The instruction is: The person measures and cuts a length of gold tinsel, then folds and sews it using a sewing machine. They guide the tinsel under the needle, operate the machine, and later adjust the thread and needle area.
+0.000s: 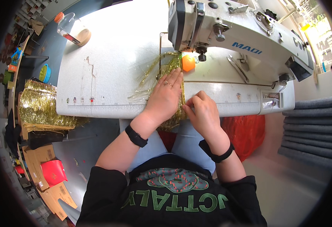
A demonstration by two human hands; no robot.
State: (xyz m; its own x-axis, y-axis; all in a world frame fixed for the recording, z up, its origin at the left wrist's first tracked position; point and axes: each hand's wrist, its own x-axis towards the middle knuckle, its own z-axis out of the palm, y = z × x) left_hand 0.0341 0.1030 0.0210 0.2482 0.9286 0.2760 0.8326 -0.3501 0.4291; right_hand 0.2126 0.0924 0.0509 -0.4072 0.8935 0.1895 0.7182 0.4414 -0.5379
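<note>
A strip of gold tinsel fringe [170, 63] runs from beneath the head of the white sewing machine [239, 37] down over the table's front edge. My left hand [167, 95] lies flat on the fringe, fingers stretched towards the needle area, which is hidden behind the machine head. To its right, my right hand [201, 109] pinches the gold band at the strip's right edge between thumb and fingers, close to the table's front edge. An orange plastic piece [188, 63] sits just right of the strip, by the presser area.
A clear bottle with an orange cap [73, 29] stands at the table's back left. Metal tweezers [237, 68] lie under the machine arm. Stacked gold fringe [46, 106] is at the left, folded grey fabric [310, 127] at the right, and a red bag [244, 136] below the table edge.
</note>
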